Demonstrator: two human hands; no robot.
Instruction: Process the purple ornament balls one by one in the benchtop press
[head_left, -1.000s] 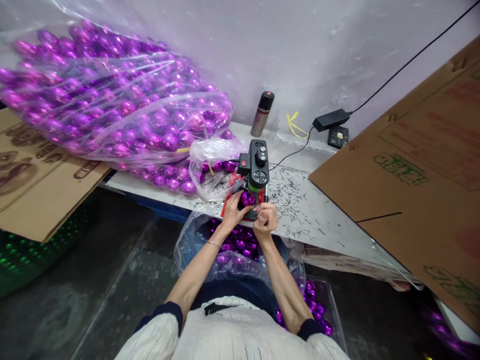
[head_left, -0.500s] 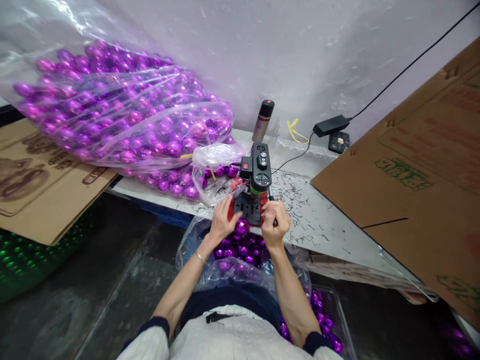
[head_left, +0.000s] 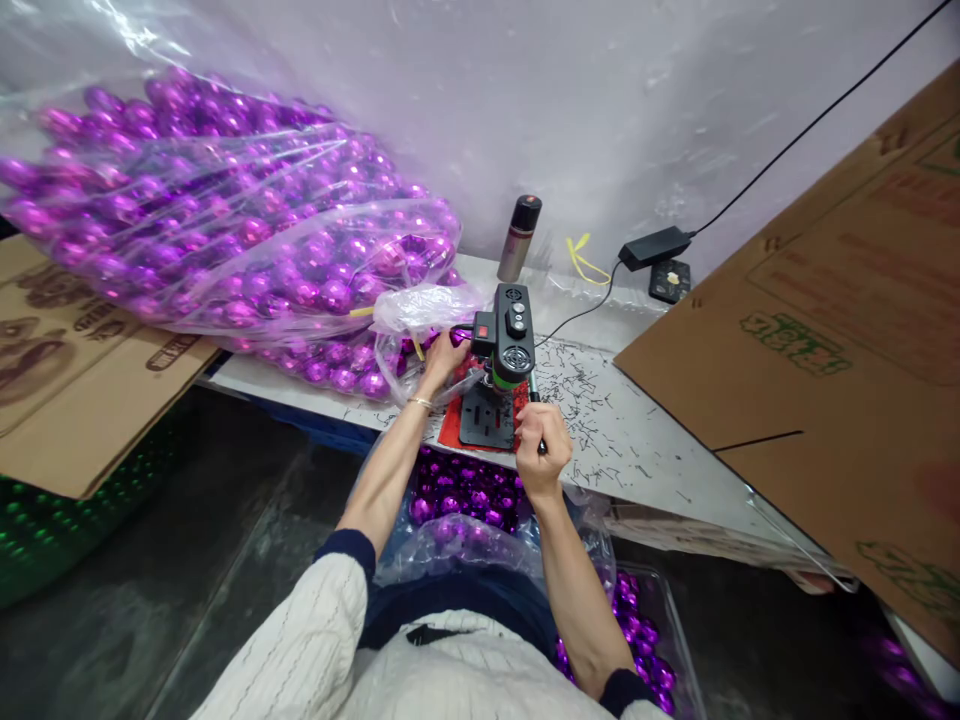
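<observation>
My right hand (head_left: 544,440) is wrapped around the black lever handle of a small bench press (head_left: 514,335). The press has a black and green head above a dark slotted base plate (head_left: 486,418) on a red mat. My left hand (head_left: 445,358) reaches to the left of the press head, at the mouth of a clear plastic bag (head_left: 394,312). Its fingertips are by shiny purple balls, partly hidden, so I cannot tell whether they grip one. Below the table edge, more purple faceted balls (head_left: 472,492) lie in a plastic-lined container in front of me.
A big clear bag of purple balls (head_left: 247,230) fills the table's left. Behind the press stand a spray can (head_left: 519,238) and a black power adapter (head_left: 655,248) with its cord. Dark scraps litter the tabletop (head_left: 592,410). Cardboard (head_left: 810,400) blocks the right; another sheet (head_left: 82,370) lies left.
My left hand has left the base plate and moved forward to the bag's mouth. The purple ball seen by the plate's front edge no longer shows there. My right hand stays on the lever.
</observation>
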